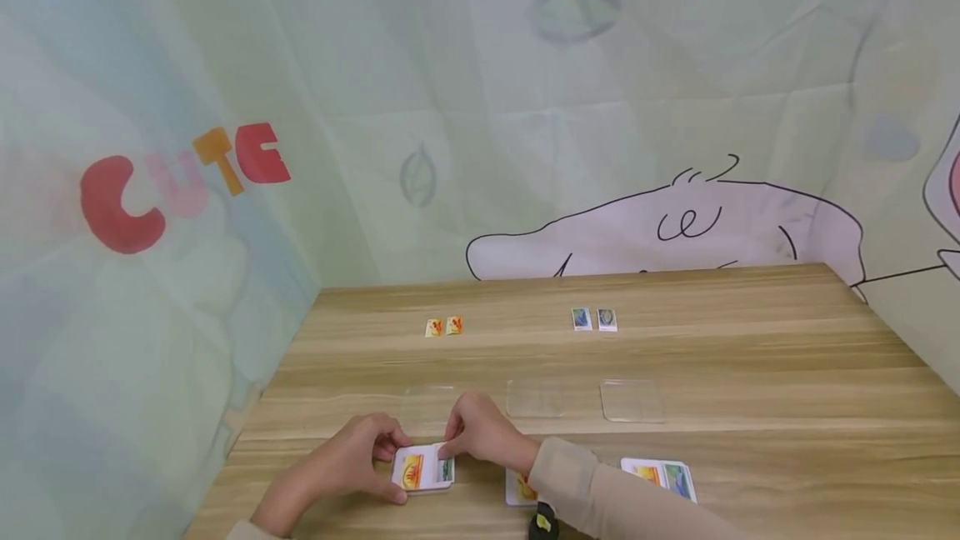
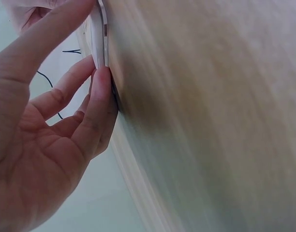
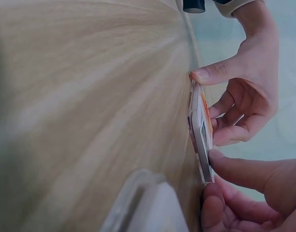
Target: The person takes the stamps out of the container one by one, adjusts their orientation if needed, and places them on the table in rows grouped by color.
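A white square picture tile (image 1: 422,483) with rounded corners lies near the table's front left. An orange picture (image 1: 412,471) fills its left half. My left hand (image 1: 360,452) grips the tile's left side, thumb at the near edge and fingers at the far edge. At its right half, my right hand (image 1: 483,432) pinches a small green picture card (image 1: 446,473), covering its upper part. In the right wrist view the right thumb (image 3: 235,169) lies on the tile's face near its edge, other fingers curled beside it. In the left wrist view, fingertips (image 2: 103,79) press the tile's edge.
Another tile (image 1: 517,488) sits partly under the right sleeve; a third tile (image 1: 675,473) lies to its right. Clear square plates (image 1: 632,401) line the middle. Farther back are two orange cards (image 1: 454,325) and two blue-grey cards (image 1: 581,319). A dark object (image 1: 543,523) stands at the front.
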{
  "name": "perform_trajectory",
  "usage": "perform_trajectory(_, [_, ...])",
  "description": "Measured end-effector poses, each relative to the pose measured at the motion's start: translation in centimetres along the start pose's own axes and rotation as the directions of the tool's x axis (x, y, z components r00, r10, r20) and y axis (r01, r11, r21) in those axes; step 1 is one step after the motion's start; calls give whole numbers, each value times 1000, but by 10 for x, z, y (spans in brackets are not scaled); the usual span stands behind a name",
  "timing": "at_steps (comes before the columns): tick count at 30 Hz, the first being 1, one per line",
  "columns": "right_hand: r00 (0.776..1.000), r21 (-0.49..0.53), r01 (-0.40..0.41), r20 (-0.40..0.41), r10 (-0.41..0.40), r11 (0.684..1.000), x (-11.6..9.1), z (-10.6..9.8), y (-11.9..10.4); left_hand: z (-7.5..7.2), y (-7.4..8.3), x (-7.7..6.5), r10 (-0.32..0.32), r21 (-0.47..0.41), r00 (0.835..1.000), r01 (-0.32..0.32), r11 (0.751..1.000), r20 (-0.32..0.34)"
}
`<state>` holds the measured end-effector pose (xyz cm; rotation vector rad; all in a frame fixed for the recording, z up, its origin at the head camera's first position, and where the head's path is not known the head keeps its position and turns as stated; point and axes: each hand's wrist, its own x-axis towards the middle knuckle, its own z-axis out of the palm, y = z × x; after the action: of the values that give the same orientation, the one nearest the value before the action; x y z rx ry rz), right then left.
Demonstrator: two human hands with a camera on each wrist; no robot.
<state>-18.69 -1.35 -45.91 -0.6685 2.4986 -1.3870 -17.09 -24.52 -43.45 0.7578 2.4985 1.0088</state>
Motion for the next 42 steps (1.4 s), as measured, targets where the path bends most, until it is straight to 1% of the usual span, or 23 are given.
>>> perform_trajectory(5, [1000, 2, 0, -15, 0, 1000, -1, -1, 1, 0, -1, 0, -3, 5, 1000, 3, 1000, 1])
perform_trajectory(10, [999, 23, -30, -21, 31, 999, -1, -1, 1, 0, -2, 0, 16, 1, 1000, -16, 1000, -3])
perform_trajectory(16, [997, 60, -71, -6, 71, 996, 0, -2, 1, 0, 0, 0, -9, -1, 1000, 9, 1000, -5])
perform_trajectory(28, [996, 108, -85, 24, 83, 990, 0, -3, -1, 0, 1, 1, -25, 15, 1000, 25, 1000, 3])
perform_trajectory(34, [994, 139, -111, 41, 106, 984, 0, -4, -2, 1, 0, 0, -33, 7, 999, 33, 999, 10])
perform_trajectory(42, [992, 135, -119, 58, 112, 984, -1, -6, -4, 0, 1, 1, -34, 6, 999, 34, 999, 4])
